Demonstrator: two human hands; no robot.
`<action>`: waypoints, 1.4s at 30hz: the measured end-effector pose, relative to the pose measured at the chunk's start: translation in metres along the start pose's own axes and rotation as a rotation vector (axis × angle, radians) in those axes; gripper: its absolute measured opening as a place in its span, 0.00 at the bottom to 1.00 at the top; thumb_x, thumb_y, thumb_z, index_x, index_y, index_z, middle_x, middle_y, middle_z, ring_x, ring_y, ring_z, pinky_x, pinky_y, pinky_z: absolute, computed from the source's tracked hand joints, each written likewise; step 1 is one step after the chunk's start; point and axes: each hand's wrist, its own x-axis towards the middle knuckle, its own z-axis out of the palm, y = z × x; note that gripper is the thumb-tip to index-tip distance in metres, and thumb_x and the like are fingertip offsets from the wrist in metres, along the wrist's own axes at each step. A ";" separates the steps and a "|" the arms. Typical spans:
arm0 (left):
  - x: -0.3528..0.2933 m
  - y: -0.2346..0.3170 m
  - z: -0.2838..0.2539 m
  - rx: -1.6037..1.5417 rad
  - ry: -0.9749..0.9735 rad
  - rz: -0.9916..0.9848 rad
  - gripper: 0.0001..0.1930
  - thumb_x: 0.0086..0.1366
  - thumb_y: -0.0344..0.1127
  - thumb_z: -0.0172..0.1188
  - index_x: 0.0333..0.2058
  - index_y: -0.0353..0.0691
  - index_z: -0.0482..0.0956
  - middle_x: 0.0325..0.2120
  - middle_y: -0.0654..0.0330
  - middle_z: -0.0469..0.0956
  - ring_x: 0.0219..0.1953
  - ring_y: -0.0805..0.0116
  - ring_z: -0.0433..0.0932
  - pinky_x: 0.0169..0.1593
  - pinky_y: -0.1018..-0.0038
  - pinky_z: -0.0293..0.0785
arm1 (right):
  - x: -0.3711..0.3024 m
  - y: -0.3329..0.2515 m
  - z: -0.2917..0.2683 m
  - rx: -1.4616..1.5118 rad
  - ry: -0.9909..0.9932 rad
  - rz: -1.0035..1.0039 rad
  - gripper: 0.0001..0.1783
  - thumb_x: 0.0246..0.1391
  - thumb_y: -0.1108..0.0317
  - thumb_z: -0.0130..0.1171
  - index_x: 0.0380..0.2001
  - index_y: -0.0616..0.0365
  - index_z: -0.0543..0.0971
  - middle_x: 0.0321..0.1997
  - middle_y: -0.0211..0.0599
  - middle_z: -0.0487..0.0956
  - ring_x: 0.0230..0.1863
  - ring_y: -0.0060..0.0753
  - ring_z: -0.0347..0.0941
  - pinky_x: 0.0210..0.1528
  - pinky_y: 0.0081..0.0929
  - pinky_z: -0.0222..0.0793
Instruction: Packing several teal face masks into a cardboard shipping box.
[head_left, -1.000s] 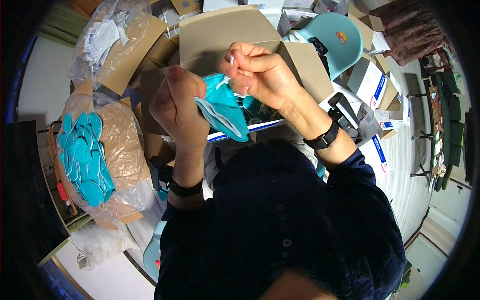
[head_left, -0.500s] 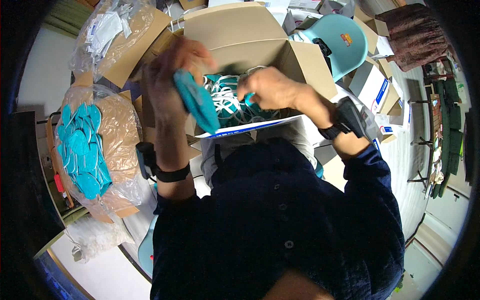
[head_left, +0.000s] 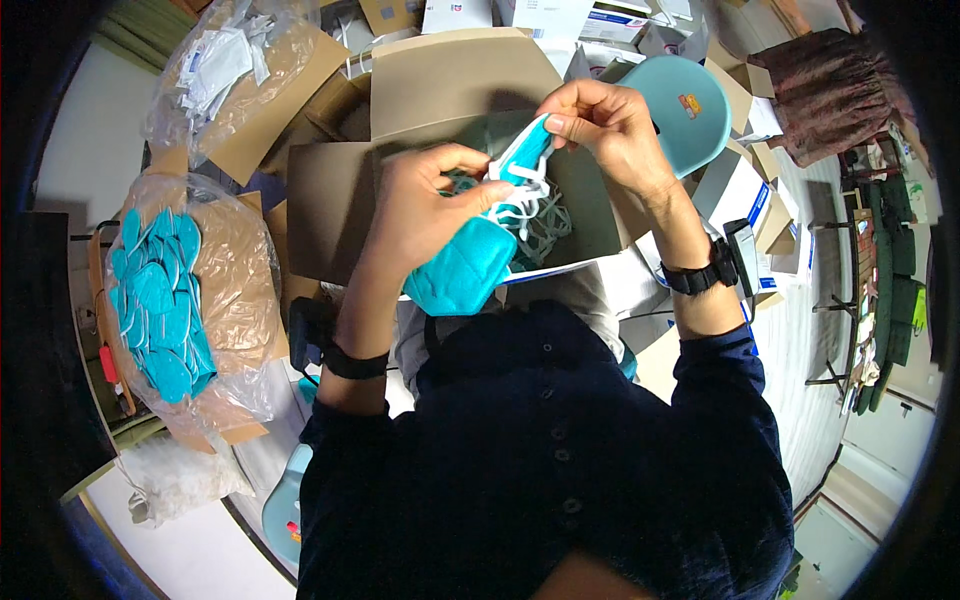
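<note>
My left hand (head_left: 425, 205) is closed on a teal face mask (head_left: 462, 268) with a pale edge, its rounded body hanging below my fingers. With thumb and finger, my right hand (head_left: 607, 130) pinches the tip of a narrow teal flap (head_left: 528, 145) with a white border. I cannot tell whether the flap belongs to the same mask. White straps (head_left: 528, 195) loop between both hands. Beneath them stands an open cardboard box (head_left: 465, 75), where more white straps and some teal show; my hands hide part of its inside.
At the left, teal masks (head_left: 155, 290) lie heaped in a plastic-lined box (head_left: 240, 260). White packets (head_left: 215, 65) fill another lined box behind it. A light-blue stool (head_left: 680, 110) stands beyond my right hand, among white cartons (head_left: 735, 190).
The mask in my left hand has moved right and turned, showing its broad side. My right hand has risen from inside the box and now pinches the flap's tip.
</note>
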 end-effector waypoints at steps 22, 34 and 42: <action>0.003 -0.001 0.020 0.174 0.311 0.064 0.04 0.58 0.26 0.61 0.30 0.30 0.79 0.23 0.54 0.80 0.25 0.78 0.78 0.27 0.75 0.73 | -0.013 -0.015 0.054 -0.621 0.187 -0.327 0.09 0.50 0.62 0.64 0.24 0.57 0.80 0.27 0.43 0.78 0.33 0.50 0.75 0.35 0.41 0.69; -0.014 -0.016 -0.004 -0.068 0.343 -0.083 0.10 0.65 0.32 0.58 0.28 0.31 0.78 0.14 0.70 0.67 0.19 0.84 0.60 0.22 0.78 0.57 | -0.005 0.000 0.014 -0.569 0.125 -0.185 0.13 0.56 0.64 0.63 0.35 0.65 0.81 0.24 0.36 0.78 0.23 0.24 0.69 0.29 0.25 0.66; -0.007 -0.015 0.004 -0.279 0.281 -0.122 0.06 0.63 0.29 0.59 0.34 0.35 0.83 0.22 0.70 0.76 0.24 0.86 0.69 0.27 0.83 0.64 | -0.014 -0.013 0.057 -0.465 -0.020 -0.243 0.14 0.50 0.70 0.63 0.42 0.56 0.79 0.35 0.42 0.78 0.29 0.43 0.76 0.32 0.34 0.70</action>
